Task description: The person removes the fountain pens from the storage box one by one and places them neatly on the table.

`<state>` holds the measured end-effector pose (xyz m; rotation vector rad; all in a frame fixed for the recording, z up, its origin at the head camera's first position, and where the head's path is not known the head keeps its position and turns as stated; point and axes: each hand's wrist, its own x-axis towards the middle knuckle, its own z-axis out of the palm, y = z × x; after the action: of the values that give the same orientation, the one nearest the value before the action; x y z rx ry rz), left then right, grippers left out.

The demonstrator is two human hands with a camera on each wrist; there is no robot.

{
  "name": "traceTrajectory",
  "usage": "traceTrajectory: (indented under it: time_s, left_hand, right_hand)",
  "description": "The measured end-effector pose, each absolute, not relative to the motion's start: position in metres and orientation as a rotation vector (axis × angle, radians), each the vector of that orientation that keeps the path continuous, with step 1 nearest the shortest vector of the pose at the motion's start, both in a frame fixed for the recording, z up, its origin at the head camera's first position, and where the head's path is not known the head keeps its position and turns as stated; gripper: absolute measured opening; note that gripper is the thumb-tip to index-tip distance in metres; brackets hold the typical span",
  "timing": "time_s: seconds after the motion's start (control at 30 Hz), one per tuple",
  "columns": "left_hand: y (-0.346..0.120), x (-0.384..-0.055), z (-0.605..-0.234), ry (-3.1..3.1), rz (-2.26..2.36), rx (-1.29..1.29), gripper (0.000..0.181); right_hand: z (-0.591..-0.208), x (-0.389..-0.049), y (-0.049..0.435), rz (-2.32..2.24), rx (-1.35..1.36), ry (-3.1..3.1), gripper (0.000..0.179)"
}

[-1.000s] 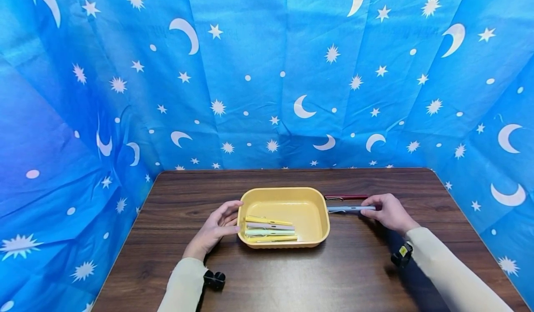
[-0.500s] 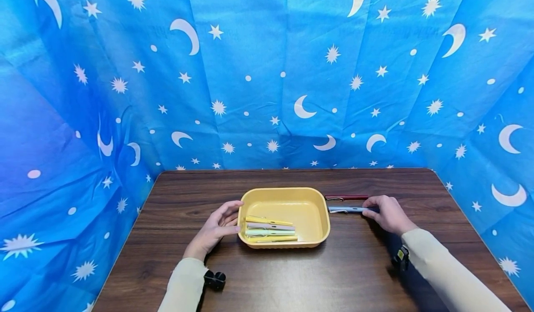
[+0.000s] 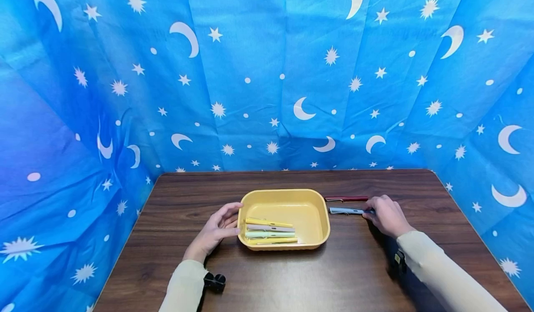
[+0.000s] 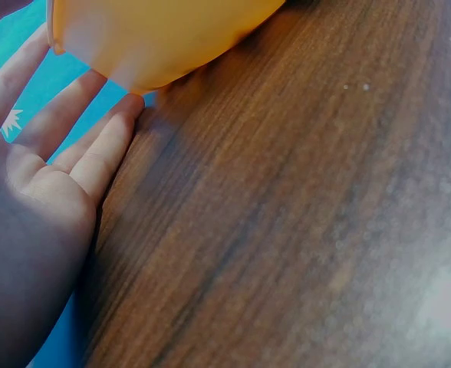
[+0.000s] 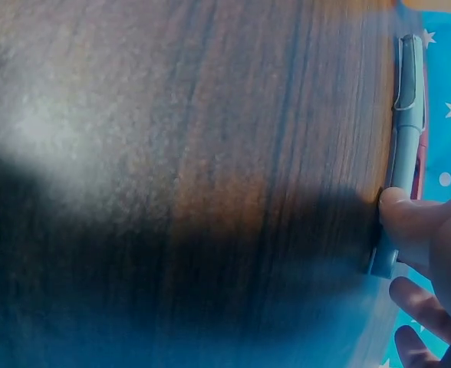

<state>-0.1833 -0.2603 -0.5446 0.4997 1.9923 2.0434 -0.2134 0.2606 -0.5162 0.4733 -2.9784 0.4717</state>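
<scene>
My left hand (image 3: 214, 228) rests against the left end of a yellow plastic tray (image 3: 314, 243), its fingers extended. In the left wrist view the fingers (image 4: 109, 149) reach the tray's outer wall (image 4: 172, 46). Right of the tray, my right hand (image 3: 389, 217) pinches a grey-blue capped pen (image 3: 345, 211) near its barrel end. The pen lies low over the table, its clip end toward the tray. In the right wrist view the thumb (image 5: 409, 215) presses on the barrel. A dark red pen (image 3: 346, 199) lies just behind, partly covered by the hand.
Inside the tray, toward its near left, lie several pens: a yellow pen (image 3: 269, 221), a pale pinkish one, a light green pen (image 3: 271, 234) and another yellow. A brown wood-grain table (image 3: 288, 284) carries everything. A blue curtain (image 3: 258, 94) with moons and stars surrounds the table.
My right hand has shifted slightly left along the grey-blue pen, so its fingers now hide more of the barrel end. The left hand and the tray stay in place.
</scene>
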Motion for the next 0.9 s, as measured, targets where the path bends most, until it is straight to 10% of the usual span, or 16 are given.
traceTrajectory:
  time_s: [0.9]
  left_hand:
    - [-0.2610, -0.1834, -0.5458, 1.987, 2.053, 0.527, 0.069]
  right_hand:
    - [-0.5188, -0.2120, 0.2538, 0.370, 0.550, -2.903, 0.015]
